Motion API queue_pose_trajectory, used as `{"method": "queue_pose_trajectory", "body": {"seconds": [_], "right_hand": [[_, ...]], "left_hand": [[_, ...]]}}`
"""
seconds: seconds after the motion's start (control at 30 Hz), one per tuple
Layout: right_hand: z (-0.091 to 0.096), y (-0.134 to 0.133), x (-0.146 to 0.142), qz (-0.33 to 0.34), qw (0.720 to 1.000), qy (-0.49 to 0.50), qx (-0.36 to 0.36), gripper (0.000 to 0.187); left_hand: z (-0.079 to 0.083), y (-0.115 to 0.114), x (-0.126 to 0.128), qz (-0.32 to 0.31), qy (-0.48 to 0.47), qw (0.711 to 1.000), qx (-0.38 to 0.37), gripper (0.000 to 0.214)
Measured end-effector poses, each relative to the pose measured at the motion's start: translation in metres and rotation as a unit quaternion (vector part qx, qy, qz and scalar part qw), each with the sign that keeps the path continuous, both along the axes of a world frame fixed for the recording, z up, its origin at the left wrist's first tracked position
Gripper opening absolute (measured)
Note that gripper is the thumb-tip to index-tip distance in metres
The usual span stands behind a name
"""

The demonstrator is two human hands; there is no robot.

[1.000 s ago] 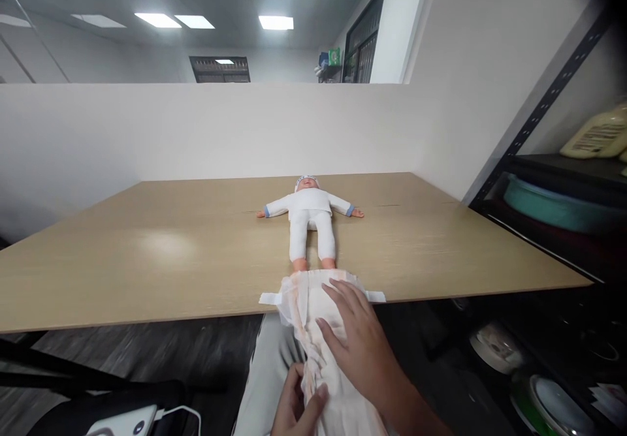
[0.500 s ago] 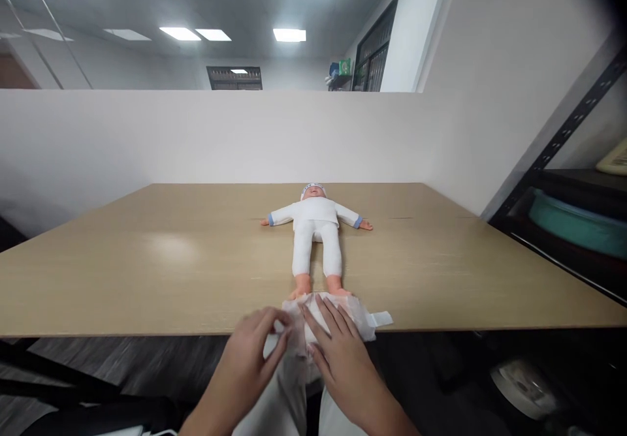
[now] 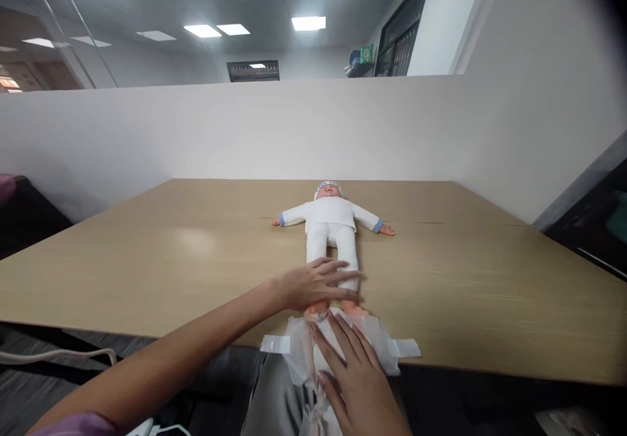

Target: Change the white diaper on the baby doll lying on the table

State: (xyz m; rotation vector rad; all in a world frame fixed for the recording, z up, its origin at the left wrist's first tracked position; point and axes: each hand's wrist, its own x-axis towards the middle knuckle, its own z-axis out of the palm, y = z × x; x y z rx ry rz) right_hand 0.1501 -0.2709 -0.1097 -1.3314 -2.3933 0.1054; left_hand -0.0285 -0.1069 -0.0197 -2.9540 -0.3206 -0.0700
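Tabletop (image 3: 147, 266) bears a doll (image 3: 330, 213) (left hand (image 3: 313, 286) partly hiding its legs (image 3: 347, 248)).

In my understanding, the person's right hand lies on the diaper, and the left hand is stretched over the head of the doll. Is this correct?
Not entirely. The left hand is over the legs of the doll, not its head; the head camera view shows this. The right hand does lie on the diaper.

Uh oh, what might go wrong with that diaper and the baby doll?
The diaper hangs over the edge of the table and might slide down if the right hand lifts. Its side tabs stick out and could snag. The left hand is over the lower half of the baby doll and might bump it.
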Motion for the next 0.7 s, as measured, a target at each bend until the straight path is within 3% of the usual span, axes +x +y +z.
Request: {"method": "queue_pose_trajectory", "body": {"seconds": [0.17, 0.3, 0.37, 0.5, 0.63, 0.7], "right_hand": [[-0.002, 0.006, 0.004, 0.012, 1.000, 0.000, -0.004, 0.080], [0.000, 0.013, 0.011, 0.039, 0.999, -0.011, -0.031, 0.078], [0.004, 0.017, 0.016, 0.049, 0.997, -0.014, -0.054, 0.074], [0.023, 0.031, 0.022, 0.061, 0.993, -0.008, -0.106, 0.069], [0.047, 0.053, 0.024, 0.072, 0.986, 0.006, -0.152, 0.067], [0.056, 0.068, 0.025, 0.088, 0.982, 0.011, -0.164, 0.065]], "left_hand": [[-0.006, 0.009, 0.013, -0.037, -0.058, 0.997, -0.032, 0.032], [-0.002, 0.013, 0.018, -0.030, -0.087, 0.994, -0.057, 0.029], [0.011, 0.015, 0.017, -0.029, -0.120, 0.985, -0.120, 0.034], [0.053, 0.025, 0.012, -0.008, -0.218, 0.941, -0.258, 0.038], [0.090, 0.040, 0.010, 0.077, -0.284, 0.900, -0.322, 0.042], [0.102, 0.047, 0.011, 0.086, -0.301, 0.887, -0.340, 0.043]]}}
